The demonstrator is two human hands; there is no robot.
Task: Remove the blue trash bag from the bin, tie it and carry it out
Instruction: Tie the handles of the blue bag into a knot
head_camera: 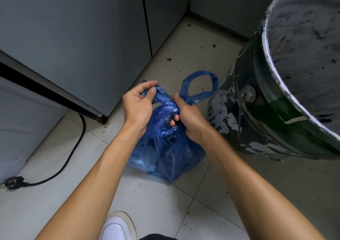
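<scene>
The blue trash bag (pixel 169 153) sits on the tiled floor, outside the bin, in the middle of the view. My left hand (pixel 138 107) pinches the bag's left handle between thumb and fingers. My right hand (pixel 189 118) grips the twisted neek of the bag at the base of the right handle loop (pixel 200 85), which stands up free. The two handles cross between my hands. The dark green bin (pixel 272 114), smeared with pale paint, stands right beside the bag, its inside coated grey.
Grey cabinet doors (pixel 77 37) fill the left and back. A black cable (pixel 73 147) with a plug (pixel 14 181) lies on the floor at left. My white shoe (pixel 117 227) shows at the bottom. Dark specks dot the tiles.
</scene>
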